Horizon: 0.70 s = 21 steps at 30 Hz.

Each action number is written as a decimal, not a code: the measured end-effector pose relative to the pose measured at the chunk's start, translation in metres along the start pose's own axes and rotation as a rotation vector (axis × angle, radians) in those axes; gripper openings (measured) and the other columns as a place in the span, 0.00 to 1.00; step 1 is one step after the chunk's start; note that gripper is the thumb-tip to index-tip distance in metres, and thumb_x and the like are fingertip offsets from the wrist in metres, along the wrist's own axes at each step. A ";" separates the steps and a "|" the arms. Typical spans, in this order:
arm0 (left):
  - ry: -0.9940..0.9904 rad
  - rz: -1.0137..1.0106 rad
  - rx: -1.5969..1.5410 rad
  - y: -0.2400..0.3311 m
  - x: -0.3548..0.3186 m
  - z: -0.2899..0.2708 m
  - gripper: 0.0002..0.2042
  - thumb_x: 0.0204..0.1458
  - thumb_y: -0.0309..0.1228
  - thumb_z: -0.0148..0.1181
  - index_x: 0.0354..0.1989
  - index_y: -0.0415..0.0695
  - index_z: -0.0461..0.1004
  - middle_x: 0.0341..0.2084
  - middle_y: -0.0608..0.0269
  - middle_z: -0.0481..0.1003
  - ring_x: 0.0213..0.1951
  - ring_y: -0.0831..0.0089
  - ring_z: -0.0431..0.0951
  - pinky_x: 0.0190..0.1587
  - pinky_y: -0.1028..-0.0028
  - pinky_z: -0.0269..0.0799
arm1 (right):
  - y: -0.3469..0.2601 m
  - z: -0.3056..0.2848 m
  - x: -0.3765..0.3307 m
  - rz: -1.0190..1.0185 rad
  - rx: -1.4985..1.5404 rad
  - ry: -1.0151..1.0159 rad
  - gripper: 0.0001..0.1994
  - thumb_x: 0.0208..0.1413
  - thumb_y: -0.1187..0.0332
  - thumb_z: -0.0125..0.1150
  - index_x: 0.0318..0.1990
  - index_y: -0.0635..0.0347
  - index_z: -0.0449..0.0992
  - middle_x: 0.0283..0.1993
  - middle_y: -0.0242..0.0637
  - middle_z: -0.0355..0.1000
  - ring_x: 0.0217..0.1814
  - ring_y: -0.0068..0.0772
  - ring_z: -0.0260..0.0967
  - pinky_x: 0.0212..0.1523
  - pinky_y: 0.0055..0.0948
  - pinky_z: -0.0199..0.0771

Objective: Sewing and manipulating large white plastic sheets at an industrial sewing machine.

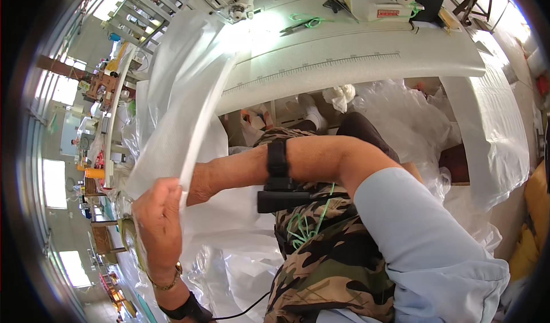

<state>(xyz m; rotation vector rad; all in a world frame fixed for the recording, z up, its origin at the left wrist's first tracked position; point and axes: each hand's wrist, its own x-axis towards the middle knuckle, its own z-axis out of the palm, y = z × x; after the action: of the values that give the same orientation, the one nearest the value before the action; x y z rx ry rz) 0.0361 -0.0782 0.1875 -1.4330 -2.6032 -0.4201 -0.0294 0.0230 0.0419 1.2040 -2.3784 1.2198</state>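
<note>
My left hand (158, 223) is closed on the folded edge of a long white plastic-like sheet (182, 102). From there the sheet stretches up to the bright needle area of a white sewing machine (238, 14). My right arm crosses my body to the left, so that my right hand (200, 184) passes behind the sheet's edge, close to my left hand. Only its wrist end shows; the fingers are hidden behind the sheet. A pair of thread snips (301, 26) with green cord lies on the machine bed, right of the glare.
A printed ruler scale (315, 65) runs along the front of the machine table. Translucent plastic (395, 114) is heaped below it, and a white strip (492, 134) hangs off the right side. Green cord (303, 231) rests on my camouflage apron (338, 266). A long workbench (117, 105) stands at left.
</note>
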 end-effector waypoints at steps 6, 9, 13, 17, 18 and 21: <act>-0.190 0.135 0.046 -0.025 -0.041 0.080 0.07 0.45 0.18 0.50 0.32 0.39 0.71 0.25 0.52 0.72 0.30 0.53 0.75 0.32 0.59 0.69 | 0.038 0.056 -0.060 -0.306 0.042 0.390 0.19 0.50 0.63 0.63 0.49 0.60 0.75 0.55 0.50 0.70 0.59 0.53 0.66 0.55 0.43 0.69; -0.073 0.015 0.067 -0.028 -0.078 0.146 0.05 0.47 0.18 0.52 0.31 0.40 0.71 0.24 0.52 0.71 0.29 0.53 0.75 0.32 0.59 0.69 | 0.041 0.037 -0.125 0.174 -0.137 -0.103 0.20 0.50 0.61 0.64 0.49 0.62 0.75 0.46 0.52 0.75 0.49 0.54 0.72 0.50 0.43 0.71; 0.126 -0.193 -0.104 -0.019 -0.087 0.192 0.01 0.52 0.21 0.55 0.31 0.39 0.71 0.25 0.51 0.71 0.29 0.52 0.74 0.31 0.60 0.68 | 0.019 -0.064 -0.132 0.522 -0.193 -0.562 0.15 0.52 0.61 0.62 0.38 0.65 0.73 0.35 0.49 0.74 0.37 0.50 0.72 0.39 0.48 0.70; 0.176 -0.487 -0.485 -0.020 -0.101 0.209 0.07 0.57 0.25 0.56 0.28 0.37 0.71 0.21 0.61 0.67 0.23 0.68 0.69 0.26 0.69 0.62 | 0.004 -0.079 -0.126 0.063 -0.452 -0.019 0.06 0.53 0.67 0.61 0.33 0.58 0.72 0.39 0.36 0.72 0.47 0.38 0.68 0.52 0.42 0.66; 0.182 -0.585 -0.748 -0.018 -0.102 0.211 0.09 0.58 0.27 0.58 0.26 0.38 0.71 0.17 0.70 0.65 0.19 0.77 0.65 0.23 0.74 0.58 | 0.005 -0.073 -0.128 0.046 -0.428 -0.053 0.06 0.53 0.67 0.61 0.33 0.58 0.72 0.39 0.36 0.72 0.47 0.38 0.68 0.52 0.42 0.66; 0.090 -0.837 -1.045 -0.017 -0.098 0.200 0.09 0.57 0.29 0.60 0.26 0.40 0.74 0.15 0.79 0.61 0.18 0.88 0.58 0.20 0.80 0.50 | 0.014 -0.053 -0.130 -0.136 -0.396 -0.063 0.06 0.46 0.68 0.62 0.31 0.54 0.72 0.40 0.32 0.71 0.52 0.35 0.65 0.62 0.42 0.59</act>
<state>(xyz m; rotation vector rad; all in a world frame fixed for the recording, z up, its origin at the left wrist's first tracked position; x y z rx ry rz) 0.0772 -0.1042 -0.0306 -0.2364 -2.8501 -2.0714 0.0347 0.1417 0.0018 1.2572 -2.3831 0.6364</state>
